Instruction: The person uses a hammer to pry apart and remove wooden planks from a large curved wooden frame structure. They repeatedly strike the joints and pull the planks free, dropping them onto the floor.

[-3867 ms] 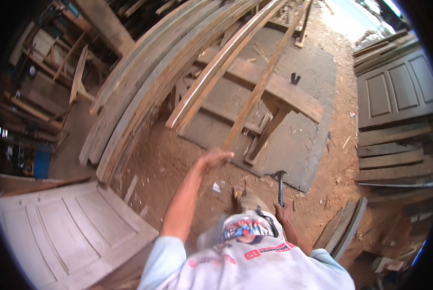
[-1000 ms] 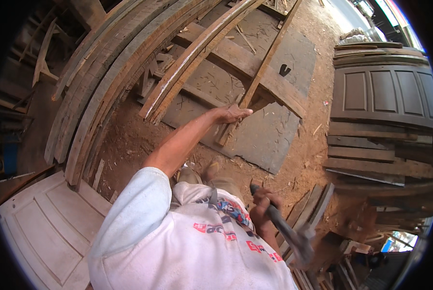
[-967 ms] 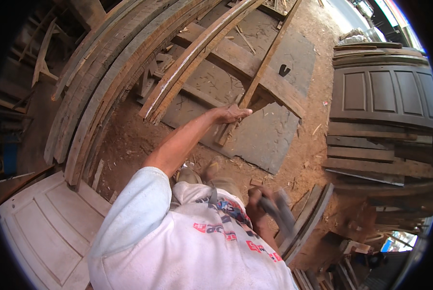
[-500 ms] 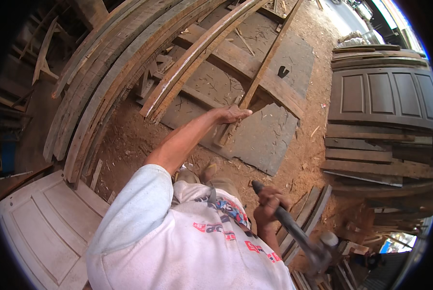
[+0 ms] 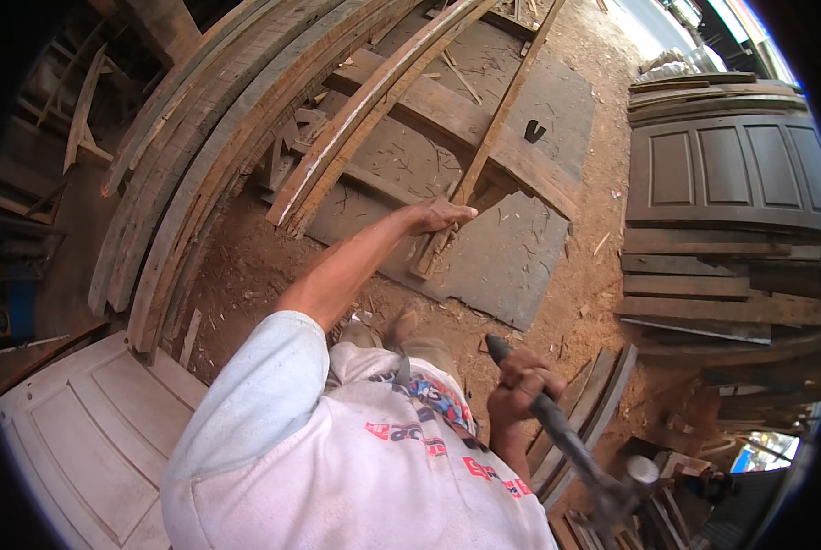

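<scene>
On the dusty ground, the left hand rests flat-fingered on a thin slat; the right hand grips a steel hammer.

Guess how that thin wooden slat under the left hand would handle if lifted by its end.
The wooden slat is long and thin, so probably light and likely to flex. The left hand rests near its lower end; its far end may drag across the boards.

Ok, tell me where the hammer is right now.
The hammer is in the right hand, low on the right of the head view, head down near the stacked planks, beside the white shirt.
</scene>
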`<state>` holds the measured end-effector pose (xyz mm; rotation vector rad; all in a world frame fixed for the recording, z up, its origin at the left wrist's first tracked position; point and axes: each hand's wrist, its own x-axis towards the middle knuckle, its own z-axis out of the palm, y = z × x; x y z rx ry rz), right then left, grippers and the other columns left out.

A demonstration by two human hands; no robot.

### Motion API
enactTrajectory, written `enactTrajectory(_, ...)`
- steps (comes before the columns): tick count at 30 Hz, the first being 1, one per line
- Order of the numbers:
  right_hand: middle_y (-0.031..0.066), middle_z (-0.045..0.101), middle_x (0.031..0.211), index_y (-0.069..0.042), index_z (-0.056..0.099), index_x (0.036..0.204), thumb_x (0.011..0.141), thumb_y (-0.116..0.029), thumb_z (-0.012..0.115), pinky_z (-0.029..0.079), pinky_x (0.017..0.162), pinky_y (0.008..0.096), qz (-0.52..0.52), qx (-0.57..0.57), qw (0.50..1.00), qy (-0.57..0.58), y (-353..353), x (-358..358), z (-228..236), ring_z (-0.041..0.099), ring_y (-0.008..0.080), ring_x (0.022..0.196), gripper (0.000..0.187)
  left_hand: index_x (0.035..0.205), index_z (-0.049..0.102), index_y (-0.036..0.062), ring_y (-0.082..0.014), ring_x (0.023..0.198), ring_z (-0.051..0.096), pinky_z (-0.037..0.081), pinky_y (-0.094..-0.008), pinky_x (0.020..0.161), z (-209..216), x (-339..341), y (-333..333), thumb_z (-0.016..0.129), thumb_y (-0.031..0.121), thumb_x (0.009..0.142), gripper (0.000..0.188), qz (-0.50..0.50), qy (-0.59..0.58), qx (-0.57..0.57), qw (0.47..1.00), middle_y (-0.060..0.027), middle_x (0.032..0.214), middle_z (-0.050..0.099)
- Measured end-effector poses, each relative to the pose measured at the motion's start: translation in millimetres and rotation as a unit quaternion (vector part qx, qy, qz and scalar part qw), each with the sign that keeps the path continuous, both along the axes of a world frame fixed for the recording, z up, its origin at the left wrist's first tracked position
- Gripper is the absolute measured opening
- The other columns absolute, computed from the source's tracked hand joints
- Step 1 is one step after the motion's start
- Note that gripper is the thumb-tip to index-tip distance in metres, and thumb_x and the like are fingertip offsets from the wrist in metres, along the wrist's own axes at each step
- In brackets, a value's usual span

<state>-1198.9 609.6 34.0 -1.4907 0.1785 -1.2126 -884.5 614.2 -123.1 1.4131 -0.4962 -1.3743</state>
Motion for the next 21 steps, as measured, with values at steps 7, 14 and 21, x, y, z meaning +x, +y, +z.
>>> enactTrajectory(7, 0.0097, 0.056, 0.066, 0.001, 0.058, 0.085, 0.096, -0.018, 0.068, 0.045, 0.058, 0.0363, -0.044, 0.037, 0.841, 0.538, 5, 2, -54, 0.055, 0.0169, 0.062, 0.023, 0.153, 0.041, -0.0048, -0.0322, 0.121, 0.059, 0.050, -0.0478, 0.102, 1, 5, -1, 0.070, 0.054, 0.093, 0.088, -0.014, -0.082, -0.028, 0.996, -0.0270, 0.144, 0.055)
enactTrajectory(14, 0.0074, 0.060, 0.069, -0.007, 0.057, 0.091, 0.096, -0.006, 0.060, 0.048, 0.055, 0.0295, -0.038, 0.038, 0.999, 0.003, 9, 7, 17, 0.056, 0.0149, 0.057, 0.007, 0.151, 0.042, -0.0060, -0.0338, 0.123, 0.059, 0.046, -0.0460, 0.107, 8, -2, 6, 0.063, 0.062, 0.094, 0.091, -0.002, -0.045, 0.010, 0.999, -0.0254, 0.152, 0.048)
enactTrajectory(21, 0.0154, 0.058, 0.070, 0.002, 0.064, 0.097, 0.095, -0.018, 0.069, 0.048, 0.062, 0.0377, -0.034, 0.006, 0.806, 0.591, 14, -21, -99, 0.055, 0.0173, 0.064, 0.021, 0.152, 0.044, -0.0014, -0.0347, 0.124, 0.057, 0.046, -0.0452, 0.106, 21, 15, -12, 0.063, 0.062, 0.094, 0.088, -0.047, -0.077, 0.024, 0.996, -0.0243, 0.151, 0.050)
